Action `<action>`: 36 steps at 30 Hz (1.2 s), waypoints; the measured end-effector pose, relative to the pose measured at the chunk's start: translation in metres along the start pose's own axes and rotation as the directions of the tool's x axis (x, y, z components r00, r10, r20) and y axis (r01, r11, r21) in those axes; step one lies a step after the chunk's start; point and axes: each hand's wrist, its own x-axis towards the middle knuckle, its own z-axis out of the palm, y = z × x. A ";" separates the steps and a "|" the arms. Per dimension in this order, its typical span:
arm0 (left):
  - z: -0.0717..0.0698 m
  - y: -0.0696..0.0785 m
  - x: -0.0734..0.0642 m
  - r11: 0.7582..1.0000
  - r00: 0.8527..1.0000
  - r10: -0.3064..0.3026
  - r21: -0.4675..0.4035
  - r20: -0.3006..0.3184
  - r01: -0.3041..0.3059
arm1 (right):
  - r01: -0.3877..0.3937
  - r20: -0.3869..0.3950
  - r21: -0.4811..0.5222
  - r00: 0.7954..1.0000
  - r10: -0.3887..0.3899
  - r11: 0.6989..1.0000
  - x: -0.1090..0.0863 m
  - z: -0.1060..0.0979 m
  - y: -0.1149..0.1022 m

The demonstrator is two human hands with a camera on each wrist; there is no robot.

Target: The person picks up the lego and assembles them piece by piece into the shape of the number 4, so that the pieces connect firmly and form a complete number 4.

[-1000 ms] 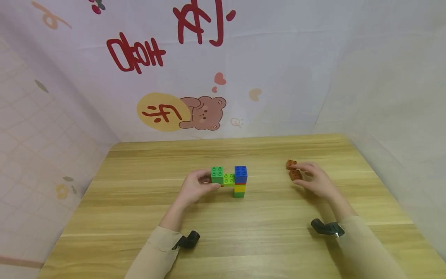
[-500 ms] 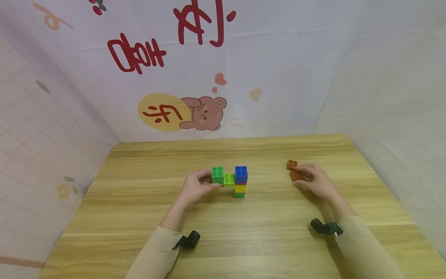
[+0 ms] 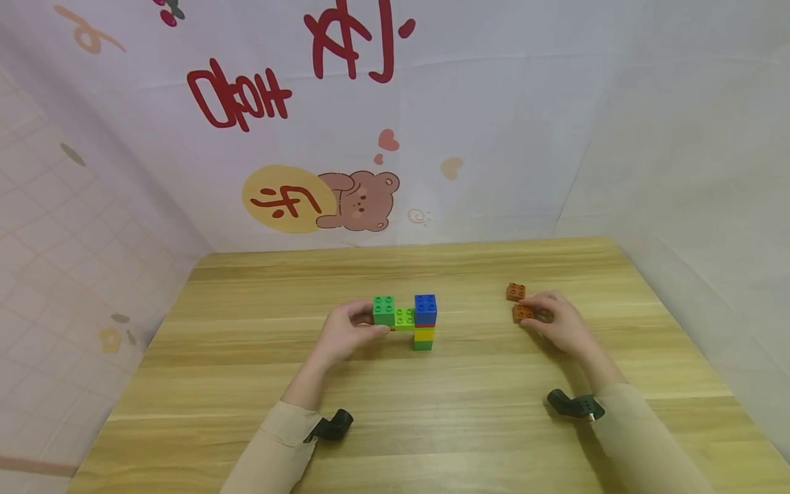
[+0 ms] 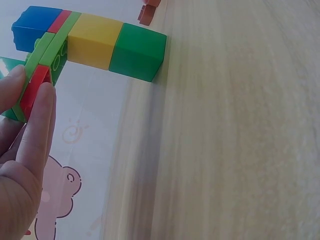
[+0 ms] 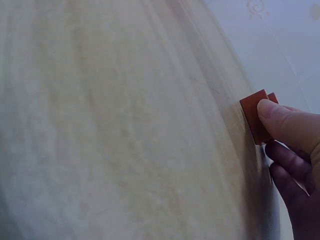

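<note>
A toy building-brick structure stands near the table's middle: a column with a blue brick [image 3: 426, 309] on top, yellow [image 3: 424, 334] and green bricks below, and a thin red layer between. A lime green brick [image 3: 404, 318] juts left from it, carrying a green brick [image 3: 384, 311] at its end. My left hand [image 3: 347, 336] grips this raised end; in the left wrist view a thin red piece [image 4: 36, 90] sits under it, by the fingers. Over on the right, my right hand [image 3: 560, 326] pinches a brown brick [image 5: 253, 119] between thumb and fingers, low at the table.
A second brown brick [image 3: 516, 292] lies just behind the held one. The wooden table [image 3: 395, 425] meets a white printed cloth backdrop [image 3: 494, 123] at its far edge, with cloth on both sides too.
The brown brick in my right hand has turned to sit straighter and a little farther from the second one. My left hand and the structure stay put.
</note>
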 end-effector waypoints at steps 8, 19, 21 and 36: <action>0.000 0.001 0.000 1.000 1.000 -0.007 0.006 -0.004 0.007 | 0.002 0.005 0.012 1.000 -0.002 1.000 0.000 0.002 0.000; 0.001 0.000 0.000 1.000 0.999 -0.029 0.010 -0.014 0.029 | 0.034 0.030 0.041 0.999 -0.035 0.999 0.001 0.008 -0.020; 0.001 0.000 0.000 0.999 0.999 -0.031 0.008 -0.015 0.031 | 0.063 0.027 0.062 0.998 -0.065 0.996 0.003 0.009 -0.026; 0.001 -0.001 0.001 1.000 1.000 -0.020 0.002 -0.006 0.020 | 0.242 -0.013 0.086 0.970 -0.242 0.966 0.021 0.017 -0.072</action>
